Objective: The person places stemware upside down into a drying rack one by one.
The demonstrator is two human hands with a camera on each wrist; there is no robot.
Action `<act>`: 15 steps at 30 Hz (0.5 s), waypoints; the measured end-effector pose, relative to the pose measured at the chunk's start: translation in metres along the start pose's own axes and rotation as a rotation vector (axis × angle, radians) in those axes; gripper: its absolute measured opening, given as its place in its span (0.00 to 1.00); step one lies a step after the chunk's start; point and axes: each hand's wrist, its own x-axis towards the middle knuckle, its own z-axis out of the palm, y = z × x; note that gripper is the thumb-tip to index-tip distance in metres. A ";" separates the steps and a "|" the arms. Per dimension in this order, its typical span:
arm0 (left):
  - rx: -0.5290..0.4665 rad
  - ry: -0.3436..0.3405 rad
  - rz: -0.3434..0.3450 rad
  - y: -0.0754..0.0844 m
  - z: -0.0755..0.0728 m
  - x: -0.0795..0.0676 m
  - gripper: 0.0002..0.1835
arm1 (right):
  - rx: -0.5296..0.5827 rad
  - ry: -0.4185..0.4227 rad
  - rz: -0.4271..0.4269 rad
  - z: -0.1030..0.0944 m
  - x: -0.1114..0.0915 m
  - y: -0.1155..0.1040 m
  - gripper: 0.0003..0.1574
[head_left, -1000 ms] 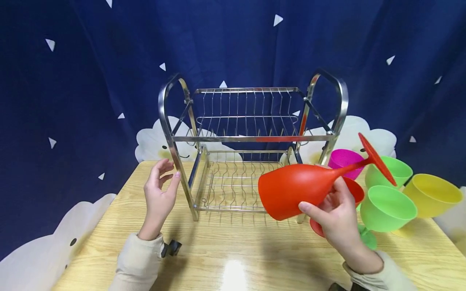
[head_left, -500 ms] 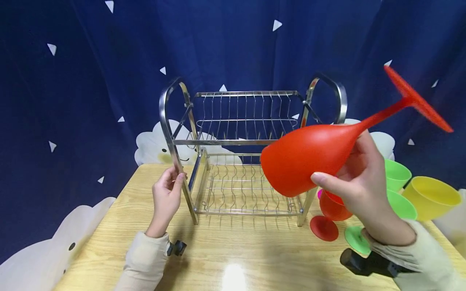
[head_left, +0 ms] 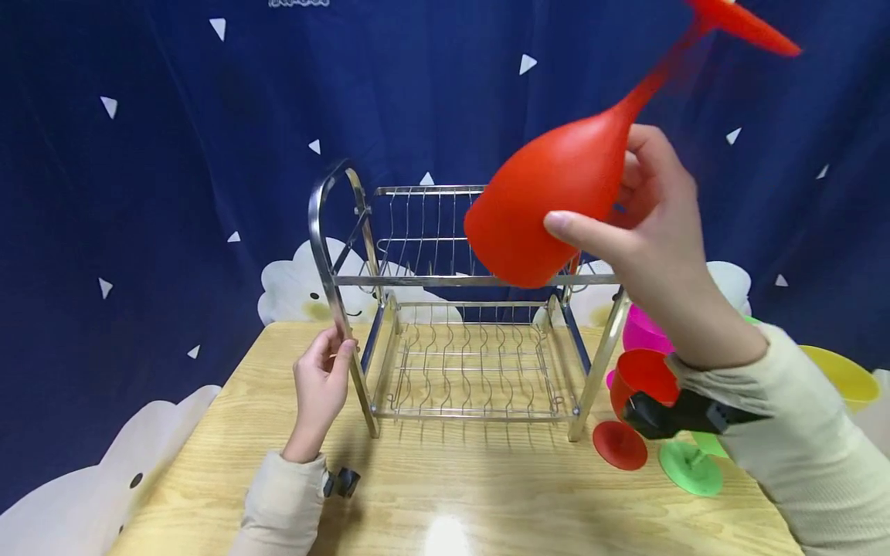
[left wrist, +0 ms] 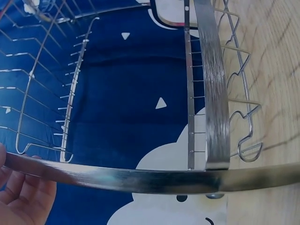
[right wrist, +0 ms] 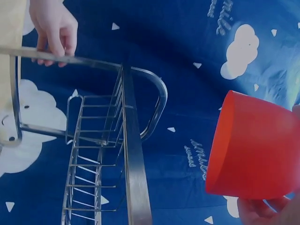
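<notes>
My right hand grips a red plastic goblet by its bowl, thumb in front and fingers behind. The goblet tilts mouth-down to the left, its stem and foot pointing up to the right, and overlaps the upper tier of the metal dish rack in the head view. In the right wrist view the goblet's bowl stands apart from the rack. My left hand holds the rack's left front leg between thumb and fingers; the left wrist view shows those fingers at the metal bar.
Right of the rack, on the wooden table, stand more goblets: a red one, a magenta one, a yellow one and green ones, partly hidden by my right sleeve. A blue curtain hangs behind.
My right hand has lifted the red goblet up from beside the other goblets to in front of the upper tier, tipping it further mouth-down. My left hand has closed onto the rack's left leg.
</notes>
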 end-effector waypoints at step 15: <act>0.024 0.019 0.030 -0.030 0.000 -0.002 0.05 | -0.307 -0.152 0.193 0.054 0.063 0.020 0.40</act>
